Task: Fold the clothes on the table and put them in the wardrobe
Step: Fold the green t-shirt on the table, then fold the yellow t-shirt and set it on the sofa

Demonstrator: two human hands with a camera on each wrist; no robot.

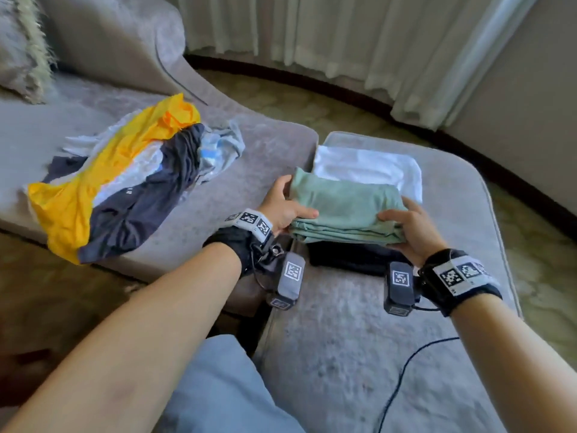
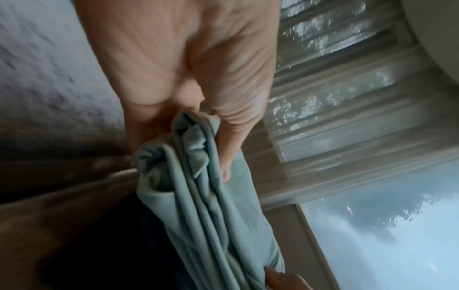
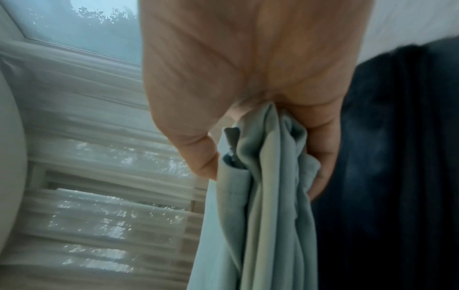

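Both hands, left [image 1: 282, 204] and right [image 1: 412, 228], grip the folded green garment [image 1: 346, 206] by its ends

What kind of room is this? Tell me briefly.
Probably a living room or hotel lounge: a grey upholstered sofa, a matching ottoman, sheer curtains over a window, and patterned carpet.

A home living room or lounge: a grey plush sofa [image 1: 131, 45] with a cushion [image 1: 22, 48] at far left, a matching ottoman [image 1: 374, 307] near right, patterned carpet [image 1: 312, 98], and sheer curtains [image 1: 343, 35] over a window along the far wall.
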